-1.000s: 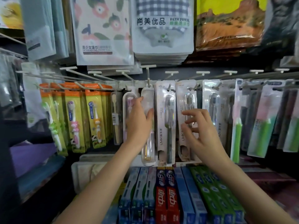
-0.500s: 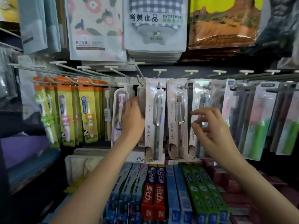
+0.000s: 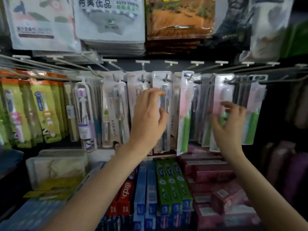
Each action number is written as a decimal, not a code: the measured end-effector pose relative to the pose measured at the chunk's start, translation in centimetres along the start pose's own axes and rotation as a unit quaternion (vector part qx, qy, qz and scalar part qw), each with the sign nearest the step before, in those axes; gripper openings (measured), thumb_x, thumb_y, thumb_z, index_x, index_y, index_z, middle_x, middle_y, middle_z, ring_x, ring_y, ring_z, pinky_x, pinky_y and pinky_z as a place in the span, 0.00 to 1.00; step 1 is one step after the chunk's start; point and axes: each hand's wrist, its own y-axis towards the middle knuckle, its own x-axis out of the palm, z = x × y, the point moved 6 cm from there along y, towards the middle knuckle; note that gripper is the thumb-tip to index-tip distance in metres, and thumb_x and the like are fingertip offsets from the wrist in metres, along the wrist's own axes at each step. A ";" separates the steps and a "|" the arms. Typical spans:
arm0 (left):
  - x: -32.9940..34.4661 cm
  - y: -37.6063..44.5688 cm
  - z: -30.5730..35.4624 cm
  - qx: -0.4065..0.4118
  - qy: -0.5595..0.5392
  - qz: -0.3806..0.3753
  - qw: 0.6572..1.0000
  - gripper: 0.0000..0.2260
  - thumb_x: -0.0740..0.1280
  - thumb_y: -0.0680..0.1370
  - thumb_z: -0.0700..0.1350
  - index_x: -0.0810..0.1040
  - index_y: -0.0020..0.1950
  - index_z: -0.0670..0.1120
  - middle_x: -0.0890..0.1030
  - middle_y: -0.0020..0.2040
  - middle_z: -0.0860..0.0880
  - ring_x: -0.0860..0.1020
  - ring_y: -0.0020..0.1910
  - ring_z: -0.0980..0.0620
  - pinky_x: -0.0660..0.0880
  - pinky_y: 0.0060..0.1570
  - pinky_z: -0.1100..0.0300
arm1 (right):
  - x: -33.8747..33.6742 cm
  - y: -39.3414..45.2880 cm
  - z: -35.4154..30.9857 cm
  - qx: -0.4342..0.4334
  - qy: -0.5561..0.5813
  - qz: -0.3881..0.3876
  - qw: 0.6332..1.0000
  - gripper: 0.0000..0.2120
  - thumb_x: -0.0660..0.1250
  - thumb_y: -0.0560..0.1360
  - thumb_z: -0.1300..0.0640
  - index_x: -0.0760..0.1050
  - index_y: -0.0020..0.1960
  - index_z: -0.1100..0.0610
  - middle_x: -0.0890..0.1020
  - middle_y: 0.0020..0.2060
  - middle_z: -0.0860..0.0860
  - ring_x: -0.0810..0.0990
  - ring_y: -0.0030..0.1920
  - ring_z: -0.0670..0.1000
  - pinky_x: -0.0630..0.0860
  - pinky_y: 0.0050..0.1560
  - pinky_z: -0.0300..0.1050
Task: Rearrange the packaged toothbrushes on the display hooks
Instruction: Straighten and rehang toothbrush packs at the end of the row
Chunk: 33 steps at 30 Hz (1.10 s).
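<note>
Both of our hands have shifted rightward along the rack since half a second ago: our left hand (image 3: 148,117), which was at the clear cases beside the purple brush, now hovers in front of the white-carded toothbrush packs (image 3: 162,112) in the middle of the row, and our right hand (image 3: 227,125) has gone from those white cards to the pink-and-green toothbrush pack (image 3: 222,97) further right. Our left hand has its fingers spread and loosely bent, thumb apart, and we cannot tell whether the fingertips touch the card. Our right hand has fingers curled toward the pink-and-green pack with the thumb near its left edge; blur keeps us from saying whether it pinches the pack or only touches it. The toothbrush packs hang in a dense row from the display hooks (image 3: 168,64) across the middle of the rack: tall narrow blister cards, white with grey or dark brushes at centre, pink-topped with green handles to the right, orange-and-yellow children's brushes (image 3: 45,110) at the left. Whole frame is smeared, so printing on the cards is mostly unreadable. Packs behind the front ones are hidden, and the right end of the row falls into shadow. Below lie toothpaste boxes (image 3: 170,185); above hang bagged towels (image 3: 110,19), cut off by the top edge.
</note>
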 end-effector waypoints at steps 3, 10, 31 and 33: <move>2.7 0.3 2.0 0.016 0.016 -0.034 0.999 0.16 0.62 0.74 0.40 0.71 0.62 0.41 0.70 0.61 0.44 0.68 0.63 0.50 0.60 0.65 0.64 | -0.6 1.9 2.6 0.103 0.016 -0.014 0.995 0.25 0.68 0.74 0.57 0.64 0.66 0.63 0.67 0.62 0.61 0.67 0.63 0.58 0.64 0.60 0.44; 7.1 0.1 6.5 0.054 -0.047 -0.083 0.994 0.17 0.62 0.76 0.37 0.70 0.65 0.42 0.69 0.65 0.45 0.68 0.64 0.53 0.57 0.65 0.70 | 1.5 3.1 4.5 0.153 0.035 -0.191 0.969 0.31 0.66 0.76 0.56 0.54 0.72 0.63 0.69 0.50 0.52 0.72 0.55 0.53 0.61 0.35 0.35; 15.1 2.6 4.8 -0.188 -0.069 -0.178 0.963 0.31 0.68 0.75 0.46 0.55 0.72 0.44 0.66 0.67 0.44 0.70 0.62 0.47 0.67 0.54 0.62 | -0.4 4.4 9.7 0.098 0.143 -0.088 0.981 0.13 0.66 0.74 0.63 0.73 0.59 0.61 0.77 0.48 0.53 0.76 0.47 0.50 0.70 0.44 0.29; 14.9 2.7 4.7 -0.183 -0.052 -0.180 0.965 0.32 0.68 0.75 0.46 0.54 0.73 0.44 0.66 0.67 0.43 0.69 0.62 0.45 0.67 0.56 0.60 | 1.1 4.9 9.9 0.129 0.118 -0.139 0.975 0.24 0.70 0.72 0.56 0.67 0.65 0.61 0.74 0.52 0.52 0.73 0.51 0.49 0.72 0.49 0.37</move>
